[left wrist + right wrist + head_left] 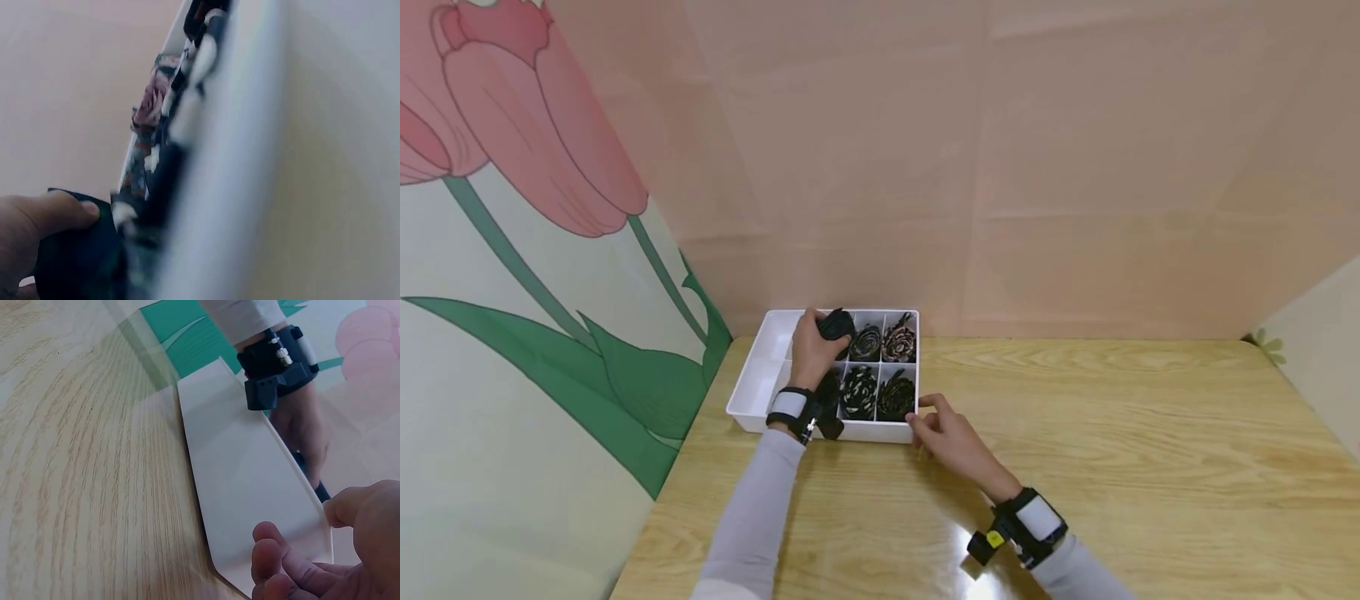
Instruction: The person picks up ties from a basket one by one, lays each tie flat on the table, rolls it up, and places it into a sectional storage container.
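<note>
A white divided box (880,431) stands on the table against the back wall. Dark patterned cloth rolls sit coiled in its compartments, among them a reddish-brown one (898,342) at the back right and a black-and-white one (859,392) in front. My left hand (812,350) holds a plain dark cloth roll (837,323) at a back compartment, thumb pressed on its side in the left wrist view (75,244). At the box's front right corner, my right hand (951,442) grips the edge. Its thumb (344,509) meets the rim; the other fingers curl beside the outer wall (244,469).
Bare white compartments (760,367) form the box's left end. The wooden table (1112,433) extends to the right. A peach backdrop (1000,167) rises directly behind the box, and a tulip-printed panel (587,333) borders the left side.
</note>
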A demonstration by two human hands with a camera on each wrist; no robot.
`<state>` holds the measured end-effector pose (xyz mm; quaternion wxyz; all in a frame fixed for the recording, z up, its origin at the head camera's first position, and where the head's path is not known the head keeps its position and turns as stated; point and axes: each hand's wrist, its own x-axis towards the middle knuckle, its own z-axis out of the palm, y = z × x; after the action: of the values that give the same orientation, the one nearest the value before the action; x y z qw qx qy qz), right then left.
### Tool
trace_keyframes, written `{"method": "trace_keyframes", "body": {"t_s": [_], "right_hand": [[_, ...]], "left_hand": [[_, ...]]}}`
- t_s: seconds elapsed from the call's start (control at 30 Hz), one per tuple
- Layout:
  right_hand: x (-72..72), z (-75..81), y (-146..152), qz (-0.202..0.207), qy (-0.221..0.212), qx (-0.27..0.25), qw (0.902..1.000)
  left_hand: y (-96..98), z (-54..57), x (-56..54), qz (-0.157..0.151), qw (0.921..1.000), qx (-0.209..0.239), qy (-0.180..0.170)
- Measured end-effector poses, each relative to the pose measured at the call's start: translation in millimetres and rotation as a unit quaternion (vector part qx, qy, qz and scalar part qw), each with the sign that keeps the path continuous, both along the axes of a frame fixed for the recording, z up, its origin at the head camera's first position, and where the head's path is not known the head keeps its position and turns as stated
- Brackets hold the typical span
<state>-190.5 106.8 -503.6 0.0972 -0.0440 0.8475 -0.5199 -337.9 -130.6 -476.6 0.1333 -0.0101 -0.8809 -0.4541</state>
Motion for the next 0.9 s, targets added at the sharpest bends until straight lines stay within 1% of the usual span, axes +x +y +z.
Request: {"method": "trace_keyframes", "body": {"t_s": [0.1, 0.33, 0.47, 0.53, 0.63, 0.77, 0.9], "right_hand": [[0.5, 0.4, 0, -0.001, 0.000, -0.002, 1.0000], [1.5, 1.3, 4, 0.006, -0.005, 0.002, 1.0000], [1.4, 2.3, 5, 0.005, -0.004, 0.004, 1.0000], [1.2, 2.7, 5, 0.006, -0.004, 0.004, 1.0000], [0.9, 3.4, 5, 0.009, -0.007, 0.004, 0.9999], [0.8, 3.3, 4, 0.008, -0.010, 0.007, 0.9999], [-0.1, 1.2, 4, 0.008, -0.011, 0.008, 0.9999]], "left_hand": [[-1.3, -4.0, 0.3, 0.006, 1.0000, -0.002, 0.000], [0.9, -8.2, 2.4, 0.041, 0.9988, -0.025, 0.007], [5.3, -9.6, 1.7, 0.047, 0.9982, -0.038, -0.001], [7.0, -11.0, 1.5, 0.055, 0.9976, -0.041, -0.002], [9.1, -12.8, 1.5, 0.065, 0.9971, -0.040, 0.003], [11.8, -13.4, 0.9, 0.066, 0.9969, -0.041, 0.009], [15.3, -13.1, 2.1, 0.072, 0.9956, -0.059, -0.007]]}}
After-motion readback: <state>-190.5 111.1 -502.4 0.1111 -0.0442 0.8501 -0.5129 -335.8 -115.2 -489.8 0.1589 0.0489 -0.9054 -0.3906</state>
